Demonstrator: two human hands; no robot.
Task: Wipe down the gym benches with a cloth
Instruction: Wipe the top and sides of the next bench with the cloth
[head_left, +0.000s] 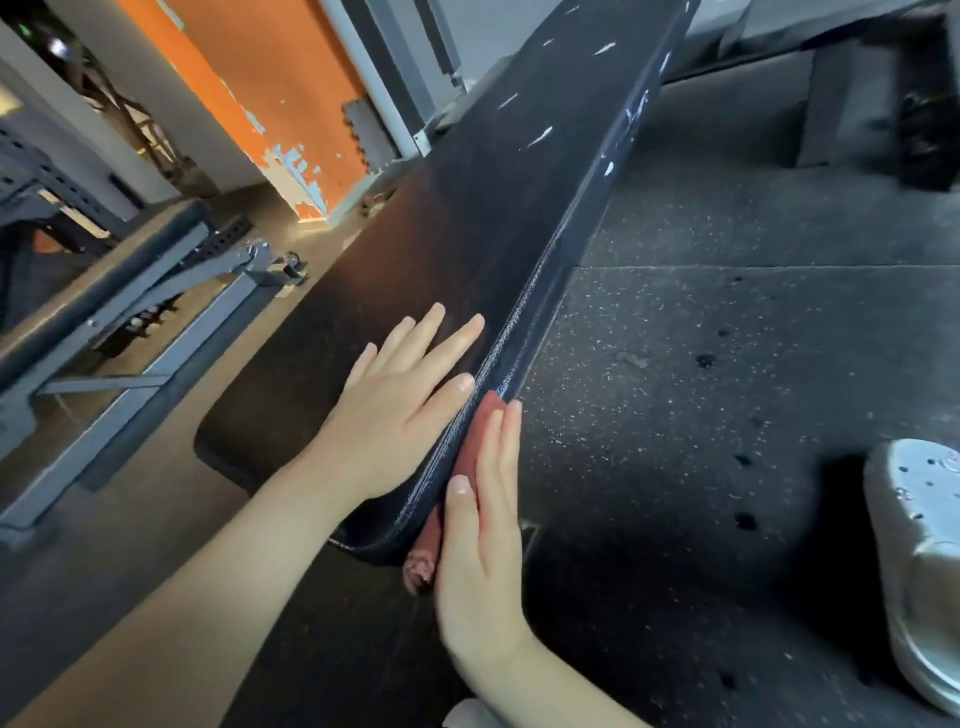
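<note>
Pressing flat on top of black bench pad (457, 218), left hand (400, 400) has fingers straight and spread. Right hand (480, 525), fingers straight and together, presses red cloth (470, 441) against right side edge of pad, near its close end. Second bench (119, 291) stands at left on rubber floor (727, 364).
</note>
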